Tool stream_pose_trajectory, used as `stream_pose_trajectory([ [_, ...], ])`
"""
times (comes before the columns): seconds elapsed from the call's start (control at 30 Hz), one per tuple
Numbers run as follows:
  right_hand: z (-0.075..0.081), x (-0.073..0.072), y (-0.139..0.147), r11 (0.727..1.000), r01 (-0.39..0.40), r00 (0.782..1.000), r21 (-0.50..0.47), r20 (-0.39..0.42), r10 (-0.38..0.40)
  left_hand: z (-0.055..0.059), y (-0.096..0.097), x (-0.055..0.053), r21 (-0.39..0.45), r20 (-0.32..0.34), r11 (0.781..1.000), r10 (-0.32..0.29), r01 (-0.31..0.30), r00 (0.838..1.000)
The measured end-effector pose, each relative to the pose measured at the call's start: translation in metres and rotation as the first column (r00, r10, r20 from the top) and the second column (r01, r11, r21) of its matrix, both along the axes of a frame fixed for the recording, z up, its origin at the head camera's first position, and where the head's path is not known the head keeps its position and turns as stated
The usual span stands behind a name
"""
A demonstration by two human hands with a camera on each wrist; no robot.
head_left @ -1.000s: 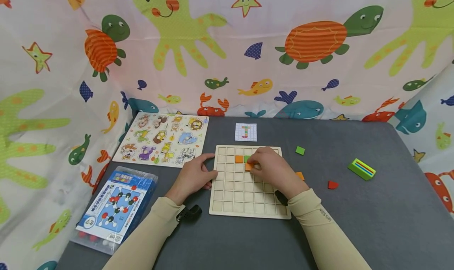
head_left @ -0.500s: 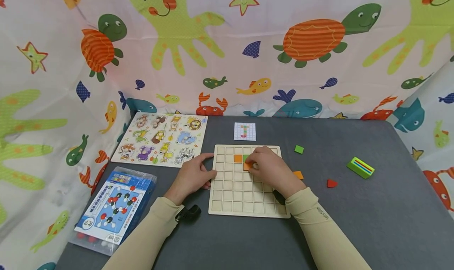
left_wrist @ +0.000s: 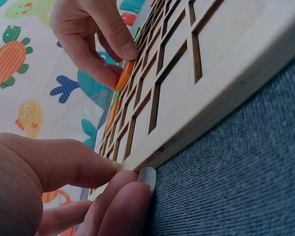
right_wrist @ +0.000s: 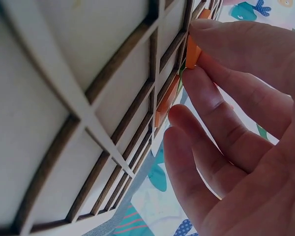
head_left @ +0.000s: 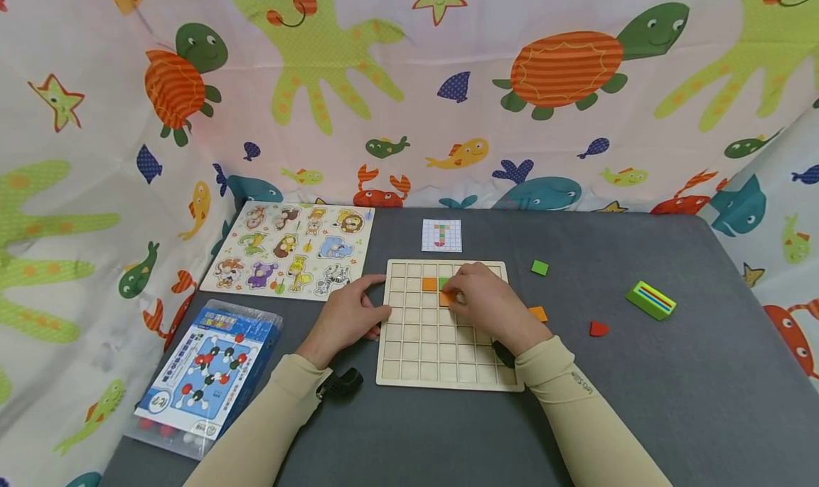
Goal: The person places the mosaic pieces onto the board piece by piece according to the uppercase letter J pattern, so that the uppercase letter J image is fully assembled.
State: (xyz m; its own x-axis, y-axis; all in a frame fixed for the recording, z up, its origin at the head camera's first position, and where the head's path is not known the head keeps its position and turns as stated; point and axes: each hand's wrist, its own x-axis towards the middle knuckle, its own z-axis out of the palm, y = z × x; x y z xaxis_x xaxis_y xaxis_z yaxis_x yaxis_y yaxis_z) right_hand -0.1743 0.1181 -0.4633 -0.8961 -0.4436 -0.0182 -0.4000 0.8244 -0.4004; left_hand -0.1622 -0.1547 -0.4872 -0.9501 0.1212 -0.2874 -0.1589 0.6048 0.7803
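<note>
A pale wooden grid board (head_left: 409, 352) lies in the middle of the table. My left hand (head_left: 345, 320) grips its left edge, the fingertips right at the rim in the left wrist view. Over the upper part of the board, my right hand (head_left: 489, 306) pinches an orange square tile (right_wrist: 191, 49) between thumb and finger. That tile stands tilted against the grid in both wrist views. Another orange tile (head_left: 430, 284) sits in a cell to the left, with a green tile (head_left: 443, 283) beside it, partly hidden by the right hand.
Behind the board lies a pattern card (head_left: 441, 236). To the right are a loose green tile (head_left: 539, 267), an orange tile (head_left: 538, 313), a red piece (head_left: 598, 328) and a striped green block (head_left: 651, 301). An animal puzzle (head_left: 291, 249) and a bagged molecule set (head_left: 205, 377) are at left.
The camera view has shifted slightly. Both hands and the tile keep almost the same place on the board.
</note>
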Motion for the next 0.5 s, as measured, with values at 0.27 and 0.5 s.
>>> stream_pose_trajectory([
  [0.27,-0.0009,0.0002,0.0004,1.0,0.0,1.0,0.002,0.003,0.0,0.001,0.0006,0.0015,0.004,-0.001,1.0,-0.003,0.003,1.0],
  [0.5,0.0,-0.0011,0.0002,1.0,-0.007,1.0,-0.006,-0.001,0.007,0.0017,0.0004,0.0006,0.005,-0.004,1.0,-0.003,0.003,1.0],
])
